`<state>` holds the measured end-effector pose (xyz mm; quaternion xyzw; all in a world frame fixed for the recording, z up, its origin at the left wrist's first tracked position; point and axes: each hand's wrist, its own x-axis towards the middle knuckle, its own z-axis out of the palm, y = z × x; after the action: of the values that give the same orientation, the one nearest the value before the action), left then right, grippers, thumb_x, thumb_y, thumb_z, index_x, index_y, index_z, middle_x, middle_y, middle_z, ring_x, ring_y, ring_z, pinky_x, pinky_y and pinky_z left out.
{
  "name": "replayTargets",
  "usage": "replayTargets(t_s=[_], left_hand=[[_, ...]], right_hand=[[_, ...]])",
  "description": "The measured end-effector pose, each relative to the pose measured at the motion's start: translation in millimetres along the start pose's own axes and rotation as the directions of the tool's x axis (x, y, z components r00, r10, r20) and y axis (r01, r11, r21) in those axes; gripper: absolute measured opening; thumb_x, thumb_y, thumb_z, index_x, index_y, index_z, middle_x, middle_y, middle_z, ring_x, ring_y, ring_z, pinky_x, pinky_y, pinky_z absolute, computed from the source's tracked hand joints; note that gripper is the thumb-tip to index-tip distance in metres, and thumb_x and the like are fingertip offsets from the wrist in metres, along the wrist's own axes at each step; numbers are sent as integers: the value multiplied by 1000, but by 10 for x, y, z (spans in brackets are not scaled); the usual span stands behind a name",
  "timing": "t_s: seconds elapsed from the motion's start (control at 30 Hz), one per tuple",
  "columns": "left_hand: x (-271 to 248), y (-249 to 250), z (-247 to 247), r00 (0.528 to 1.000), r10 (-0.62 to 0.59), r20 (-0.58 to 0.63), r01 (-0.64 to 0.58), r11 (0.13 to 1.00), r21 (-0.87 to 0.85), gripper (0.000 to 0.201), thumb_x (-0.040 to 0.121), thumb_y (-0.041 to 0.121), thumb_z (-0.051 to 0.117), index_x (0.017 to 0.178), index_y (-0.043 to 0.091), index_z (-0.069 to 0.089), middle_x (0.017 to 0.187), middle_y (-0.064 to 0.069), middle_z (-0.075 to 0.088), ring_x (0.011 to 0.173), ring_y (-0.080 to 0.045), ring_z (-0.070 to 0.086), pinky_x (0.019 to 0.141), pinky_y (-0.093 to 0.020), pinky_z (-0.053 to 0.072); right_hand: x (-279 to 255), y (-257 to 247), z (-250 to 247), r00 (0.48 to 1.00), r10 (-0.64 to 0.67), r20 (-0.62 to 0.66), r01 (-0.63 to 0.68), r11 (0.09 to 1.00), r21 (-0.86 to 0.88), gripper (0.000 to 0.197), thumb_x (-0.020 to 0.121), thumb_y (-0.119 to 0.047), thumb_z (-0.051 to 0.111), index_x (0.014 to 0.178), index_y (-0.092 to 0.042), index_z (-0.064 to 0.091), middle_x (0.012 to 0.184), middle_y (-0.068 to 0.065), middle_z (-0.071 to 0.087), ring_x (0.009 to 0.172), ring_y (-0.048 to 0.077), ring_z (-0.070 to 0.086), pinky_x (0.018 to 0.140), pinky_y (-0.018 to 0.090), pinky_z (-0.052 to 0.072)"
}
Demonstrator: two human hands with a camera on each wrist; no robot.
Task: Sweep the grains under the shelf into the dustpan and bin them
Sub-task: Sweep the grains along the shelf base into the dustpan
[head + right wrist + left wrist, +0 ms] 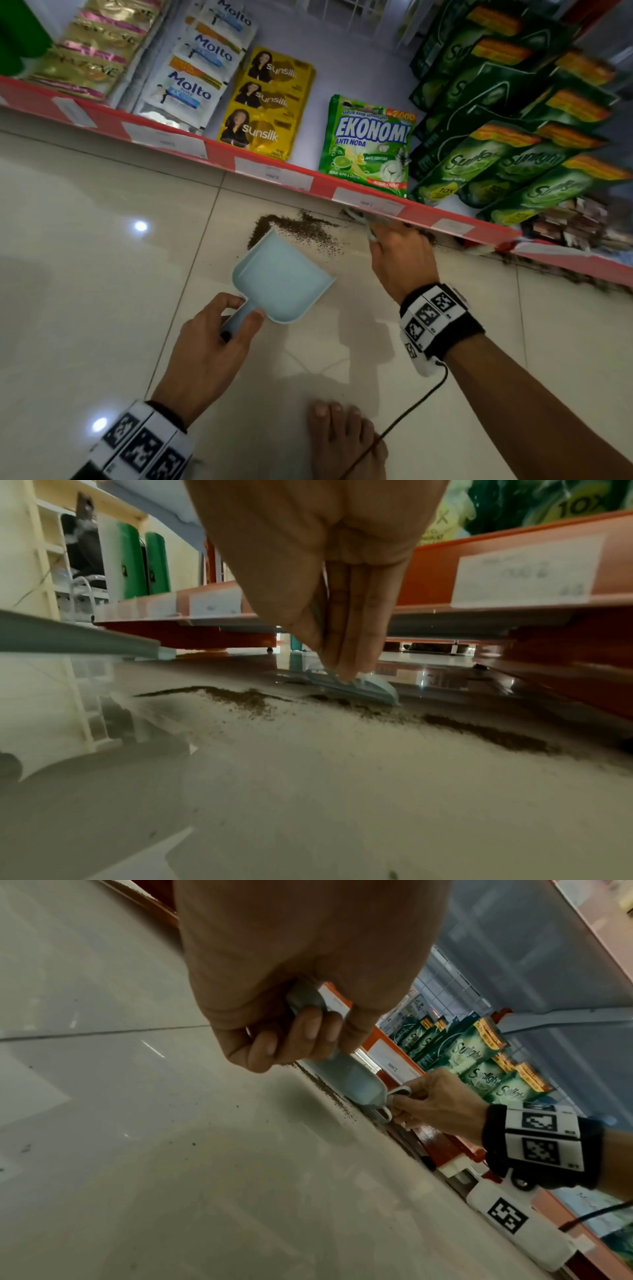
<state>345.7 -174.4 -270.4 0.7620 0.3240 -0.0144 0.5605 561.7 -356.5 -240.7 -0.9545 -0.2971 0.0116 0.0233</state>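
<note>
A light-blue dustpan (281, 277) lies on the tiled floor with its mouth toward the shelf. My left hand (239, 315) grips its handle (304, 1001). Dark brown grains (294, 229) lie in a heap at the pan's mouth and trail right under the red shelf edge (274, 168). My right hand (380, 236) pinches a small light-blue brush (356, 688). The brush touches the floor at the grain line (479, 731), just under the shelf lip. In the left wrist view the right hand (435, 1104) is beside the pan's far end (346, 1080).
The low shelf carries sachets, a green Ekonomi packet (370, 144) and Sunlight pouches (513, 137). More grains line the shelf base at the right (565, 274). A bare foot (346, 442) and a wrist cable (411, 407) are near me on the glossy tiles.
</note>
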Motion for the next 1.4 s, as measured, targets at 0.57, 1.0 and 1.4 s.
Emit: replayTargets(t_s=[0.57,1.0,1.4], left_hand=[[22,-11,153,998,8,54,-9,1000,26,17,90,41,63,95,25,56,49,11,60,39,-3,50,41,-14,38],[76,61,325,994,34,101,-47,990,133,21,88,47,61,96,29,53,59,3,61,48,-2,56,50,-20,38],[45,95,339,994,34,102,-45,993,112,22,89,41,64,98,24,56,57,2,59,44,-8,51,50,-24,41]], right_hand=[[-239,228,-32,998,51,-43,-48,997,55,23,97,-19,55,110,-11,72,100,12,70,76,31,66,63,30,46],[-402,740,-74,930,302,-211,-319,946,-50,14,95,-14,55,92,-8,68,85,16,69,67,37,66,57,31,43],[-563,314,59,967,77,-242,-27,978,205,19,97,-14,56,105,-4,70,94,11,72,61,27,63,56,31,52]])
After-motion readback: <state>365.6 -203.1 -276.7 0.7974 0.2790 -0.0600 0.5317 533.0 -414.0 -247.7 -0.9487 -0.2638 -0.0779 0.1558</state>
